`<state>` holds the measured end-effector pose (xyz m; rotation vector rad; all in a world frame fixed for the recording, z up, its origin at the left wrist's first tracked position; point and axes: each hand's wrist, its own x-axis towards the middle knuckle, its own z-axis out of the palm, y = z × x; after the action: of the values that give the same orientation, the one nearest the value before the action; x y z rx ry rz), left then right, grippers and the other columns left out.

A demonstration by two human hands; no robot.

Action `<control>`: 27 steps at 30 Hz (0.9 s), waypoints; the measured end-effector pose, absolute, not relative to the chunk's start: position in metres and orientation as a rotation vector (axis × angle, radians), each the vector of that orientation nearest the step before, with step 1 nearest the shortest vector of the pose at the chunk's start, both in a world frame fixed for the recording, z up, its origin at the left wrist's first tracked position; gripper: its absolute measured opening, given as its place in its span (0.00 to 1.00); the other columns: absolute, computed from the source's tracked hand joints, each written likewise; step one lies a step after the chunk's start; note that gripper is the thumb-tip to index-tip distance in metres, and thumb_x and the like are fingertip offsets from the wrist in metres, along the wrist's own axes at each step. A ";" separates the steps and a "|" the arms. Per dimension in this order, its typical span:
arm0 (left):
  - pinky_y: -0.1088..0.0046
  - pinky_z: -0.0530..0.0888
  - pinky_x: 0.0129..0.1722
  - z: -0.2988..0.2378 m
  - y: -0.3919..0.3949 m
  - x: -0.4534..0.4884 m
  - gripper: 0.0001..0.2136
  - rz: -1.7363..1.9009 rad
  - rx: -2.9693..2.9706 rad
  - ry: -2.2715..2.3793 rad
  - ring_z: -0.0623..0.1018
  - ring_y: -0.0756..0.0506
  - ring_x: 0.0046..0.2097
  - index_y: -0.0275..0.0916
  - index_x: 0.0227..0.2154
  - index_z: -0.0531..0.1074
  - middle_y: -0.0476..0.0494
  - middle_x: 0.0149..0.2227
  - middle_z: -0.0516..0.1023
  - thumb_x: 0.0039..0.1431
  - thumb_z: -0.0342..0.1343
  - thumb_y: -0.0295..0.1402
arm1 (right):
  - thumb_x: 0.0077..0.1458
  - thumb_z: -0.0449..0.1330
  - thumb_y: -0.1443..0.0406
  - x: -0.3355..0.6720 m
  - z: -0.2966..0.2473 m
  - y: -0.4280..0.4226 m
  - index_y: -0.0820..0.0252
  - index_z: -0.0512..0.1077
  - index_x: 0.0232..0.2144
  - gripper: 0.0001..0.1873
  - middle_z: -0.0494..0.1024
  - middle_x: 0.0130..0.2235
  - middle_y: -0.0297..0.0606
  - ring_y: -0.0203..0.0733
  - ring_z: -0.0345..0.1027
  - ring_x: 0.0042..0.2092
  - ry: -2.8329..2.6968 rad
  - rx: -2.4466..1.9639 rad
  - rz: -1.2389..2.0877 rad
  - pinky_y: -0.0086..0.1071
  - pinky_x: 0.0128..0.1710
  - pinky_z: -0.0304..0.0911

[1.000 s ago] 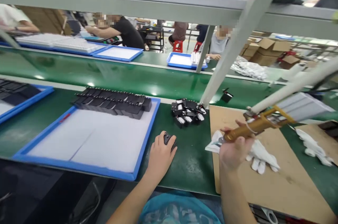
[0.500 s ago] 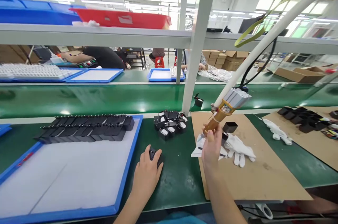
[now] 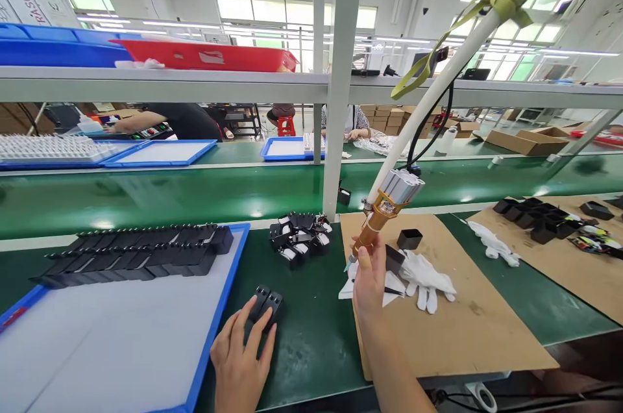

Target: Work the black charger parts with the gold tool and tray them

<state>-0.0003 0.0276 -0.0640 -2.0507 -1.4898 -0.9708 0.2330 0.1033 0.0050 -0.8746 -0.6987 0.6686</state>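
Observation:
My right hand (image 3: 370, 276) is wrapped around the brass-coloured body of a dispensing gun (image 3: 378, 221). The gun hangs from a white tube and slants down left to a teal needle tip. On the green bench, two small black boxes (image 3: 267, 306) stand side by side, with holes in their tops. My left hand (image 3: 242, 345) is at their near left side, fingers spread, the fingertips at or touching the boxes; whether they press on them I cannot tell. Beyond lies a pile of black boxes with white parts (image 3: 299, 237).
A blue-rimmed tray (image 3: 221, 309) on the left holds rows of black boxes (image 3: 146, 254). Cardboard (image 3: 452, 335) at right bears white gloves (image 3: 428, 280), tweezers (image 3: 393, 291) and an upright black box (image 3: 409, 239). A grey post (image 3: 335, 140) rises behind the bench. People sit across the line.
My left hand has drawn back toward me and its fingers have spread, uncovering the two black boxes. My right hand still grips the dispensing gun. The view has shifted slightly.

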 end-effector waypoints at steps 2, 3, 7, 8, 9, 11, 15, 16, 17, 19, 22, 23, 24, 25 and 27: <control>0.59 0.66 0.49 -0.064 0.026 -0.002 0.14 -0.922 -2.080 -1.439 0.73 0.38 0.51 0.42 0.51 0.73 0.40 0.53 0.76 0.62 0.55 0.29 | 0.56 0.60 0.56 0.232 0.006 0.103 0.47 0.63 0.55 0.25 0.74 0.50 0.38 0.41 0.69 0.52 -0.704 -0.870 0.680 0.43 0.55 0.62; 0.61 0.65 0.48 -0.064 0.025 -0.002 0.15 -0.911 -2.094 -1.418 0.73 0.38 0.50 0.41 0.51 0.72 0.41 0.52 0.77 0.62 0.54 0.29 | 0.56 0.60 0.56 0.232 0.006 0.102 0.47 0.63 0.55 0.24 0.74 0.51 0.37 0.41 0.69 0.52 -0.710 -0.865 0.684 0.42 0.55 0.63; 0.65 0.64 0.45 -0.062 0.026 0.000 0.13 -0.937 -2.111 -1.398 0.75 0.41 0.48 0.39 0.49 0.73 0.42 0.49 0.79 0.62 0.55 0.30 | 0.57 0.60 0.57 0.231 0.006 0.100 0.46 0.64 0.54 0.23 0.74 0.50 0.36 0.40 0.70 0.51 -0.723 -0.825 0.706 0.40 0.53 0.64; 0.64 0.64 0.45 -0.062 0.028 0.001 0.13 -0.940 -2.103 -1.402 0.74 0.40 0.48 0.40 0.49 0.74 0.43 0.49 0.80 0.62 0.55 0.30 | 0.57 0.60 0.57 0.231 0.005 0.100 0.46 0.64 0.55 0.23 0.74 0.50 0.36 0.40 0.69 0.51 -0.724 -0.819 0.713 0.40 0.53 0.64; 0.64 0.64 0.46 -0.061 0.030 0.002 0.13 -0.937 -2.096 -1.405 0.74 0.40 0.49 0.40 0.49 0.74 0.43 0.49 0.80 0.62 0.55 0.31 | 0.57 0.60 0.57 0.231 0.005 0.099 0.46 0.64 0.55 0.24 0.74 0.50 0.37 0.39 0.69 0.51 -0.725 -0.817 0.718 0.40 0.53 0.64; 0.63 0.63 0.47 -0.059 0.033 0.004 0.14 -0.931 -2.085 -1.408 0.74 0.39 0.50 0.41 0.51 0.73 0.45 0.49 0.80 0.62 0.55 0.30 | 0.57 0.60 0.57 0.231 0.004 0.099 0.45 0.64 0.56 0.24 0.74 0.50 0.37 0.39 0.69 0.52 -0.729 -0.818 0.724 0.40 0.54 0.63; 0.64 0.65 0.48 -0.053 0.031 0.008 0.14 -0.978 -2.177 -1.349 0.75 0.41 0.50 0.42 0.50 0.72 0.46 0.48 0.80 0.62 0.55 0.27 | 0.57 0.60 0.58 0.231 0.004 0.101 0.46 0.64 0.56 0.24 0.74 0.50 0.37 0.40 0.69 0.52 -0.745 -0.817 0.718 0.40 0.53 0.64; 0.65 0.66 0.48 -0.051 0.029 0.010 0.13 -1.001 -2.226 -1.332 0.75 0.42 0.50 0.42 0.49 0.72 0.46 0.48 0.80 0.62 0.55 0.27 | 0.57 0.60 0.58 0.230 0.004 0.101 0.47 0.64 0.56 0.24 0.74 0.50 0.38 0.41 0.69 0.52 -0.750 -0.817 0.713 0.41 0.53 0.64; 0.66 0.68 0.48 -0.050 0.027 0.012 0.12 -1.032 -2.273 -1.326 0.76 0.43 0.49 0.42 0.48 0.72 0.46 0.47 0.80 0.62 0.55 0.27 | 0.57 0.60 0.58 0.230 0.005 0.101 0.48 0.64 0.56 0.25 0.73 0.50 0.39 0.41 0.69 0.52 -0.754 -0.818 0.709 0.42 0.53 0.64; 0.66 0.70 0.50 -0.049 0.025 0.020 0.10 -1.108 -2.323 -1.387 0.76 0.43 0.51 0.40 0.46 0.70 0.41 0.49 0.78 0.63 0.55 0.29 | 0.57 0.60 0.58 0.230 0.006 0.101 0.49 0.64 0.56 0.25 0.73 0.50 0.40 0.42 0.69 0.51 -0.760 -0.821 0.705 0.43 0.53 0.65; 0.66 0.76 0.45 -0.053 0.028 0.035 0.14 -1.164 -2.306 -1.564 0.76 0.41 0.53 0.36 0.49 0.65 0.32 0.56 0.72 0.64 0.54 0.36 | 0.57 0.60 0.58 0.229 0.007 0.100 0.49 0.64 0.55 0.23 0.73 0.50 0.39 0.42 0.70 0.51 -0.763 -0.816 0.706 0.43 0.52 0.65; 0.67 0.78 0.41 -0.054 0.030 0.039 0.16 -1.138 -2.296 -1.611 0.77 0.41 0.51 0.35 0.52 0.63 0.31 0.55 0.72 0.65 0.53 0.37 | 0.57 0.60 0.58 0.229 0.007 0.100 0.48 0.64 0.55 0.23 0.73 0.50 0.39 0.41 0.70 0.51 -0.762 -0.814 0.706 0.42 0.52 0.65; 0.69 0.78 0.37 -0.055 0.033 0.043 0.18 -1.089 -2.293 -1.650 0.79 0.42 0.48 0.34 0.55 0.62 0.31 0.52 0.74 0.66 0.51 0.37 | 0.57 0.60 0.58 0.229 0.007 0.100 0.48 0.64 0.55 0.23 0.73 0.50 0.38 0.41 0.70 0.51 -0.761 -0.813 0.707 0.42 0.53 0.65; 0.71 0.78 0.33 -0.056 0.035 0.045 0.19 -1.033 -2.301 -1.678 0.81 0.43 0.44 0.34 0.58 0.60 0.34 0.48 0.77 0.67 0.49 0.37 | 0.57 0.60 0.58 0.229 0.007 0.100 0.48 0.64 0.55 0.23 0.73 0.51 0.38 0.41 0.69 0.51 -0.761 -0.814 0.708 0.42 0.53 0.65; 0.72 0.77 0.32 -0.052 0.038 0.046 0.20 -0.957 -2.331 -1.701 0.81 0.45 0.38 0.35 0.61 0.58 0.40 0.40 0.79 0.69 0.45 0.36 | 0.57 0.60 0.58 0.230 0.007 0.100 0.47 0.64 0.55 0.23 0.73 0.51 0.39 0.42 0.69 0.51 -0.753 -0.817 0.709 0.43 0.53 0.64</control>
<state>0.0459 0.0379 -0.0522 -2.3306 -1.7008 -0.9568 0.2297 0.1003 0.0067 -0.8173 -0.7527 0.7088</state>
